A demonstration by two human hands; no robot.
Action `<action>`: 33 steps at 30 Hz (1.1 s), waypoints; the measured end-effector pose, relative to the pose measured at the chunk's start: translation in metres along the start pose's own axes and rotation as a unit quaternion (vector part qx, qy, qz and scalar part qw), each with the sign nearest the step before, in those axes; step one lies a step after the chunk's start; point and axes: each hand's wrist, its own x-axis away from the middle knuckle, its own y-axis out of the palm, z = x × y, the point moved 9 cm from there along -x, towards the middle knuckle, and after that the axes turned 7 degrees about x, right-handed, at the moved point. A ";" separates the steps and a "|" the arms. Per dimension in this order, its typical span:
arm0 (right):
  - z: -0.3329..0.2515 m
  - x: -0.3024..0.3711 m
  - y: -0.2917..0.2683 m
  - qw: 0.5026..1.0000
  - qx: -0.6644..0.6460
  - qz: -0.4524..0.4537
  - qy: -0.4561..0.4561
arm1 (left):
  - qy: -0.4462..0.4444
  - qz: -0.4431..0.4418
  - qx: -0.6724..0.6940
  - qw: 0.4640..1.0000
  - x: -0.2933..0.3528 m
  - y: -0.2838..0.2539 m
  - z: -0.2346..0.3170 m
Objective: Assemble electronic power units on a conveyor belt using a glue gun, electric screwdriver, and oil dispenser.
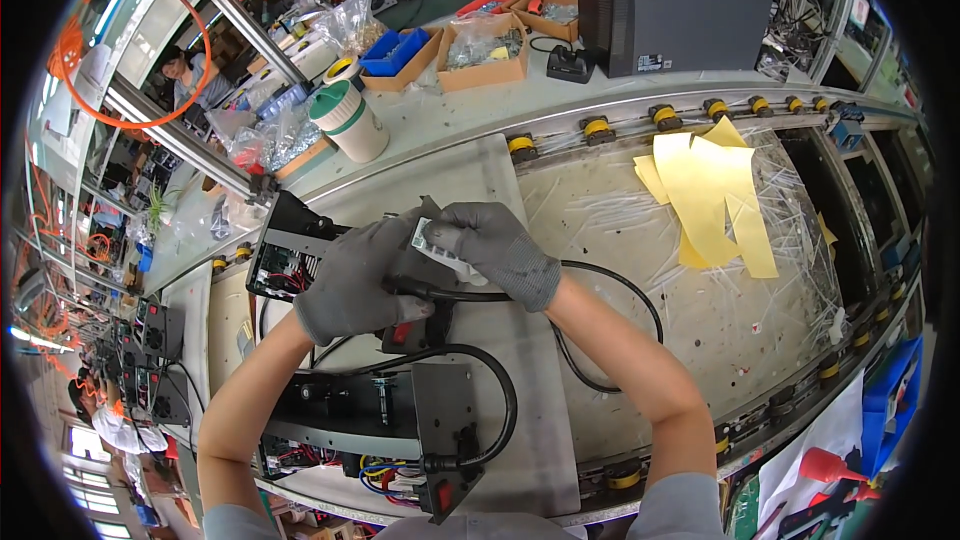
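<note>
My right hand (495, 245), in a grey knit glove, pinches a small white printed strip (445, 255), perhaps a label, between thumb and fingers. My left hand (355, 280), gloved alike, is closed over the end of an open black metal housing (283, 220) with wires inside. A thick black power cable (462, 295) leaves that end, passing beneath my right hand and looping to the right. Below my left hand shows a red switch (402, 333). Closer to me lies a second open black housing (440, 405) with its own looped cable (512, 410) and coloured wires (385, 475).
Yellow paper sheets (710, 195) and scattered clear strips lie on the line at right. Beyond the roller rail stand a white-and-green cup (350, 120), parts boxes (483, 58) and a large black cabinet (680, 10). More black units (155, 350) sit at left; other people work farther off.
</note>
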 end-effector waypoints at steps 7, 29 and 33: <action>-0.004 -0.001 0.003 1.000 0.016 -0.010 -0.007 | 0.000 -0.002 0.000 1.000 0.001 -0.001 0.002; 0.003 0.000 0.001 1.000 0.012 0.017 0.008 | -0.014 -0.013 0.018 1.000 0.001 0.000 0.001; 0.004 0.000 0.001 1.000 0.007 0.025 0.007 | -0.012 -0.005 0.014 1.000 0.002 -0.001 0.001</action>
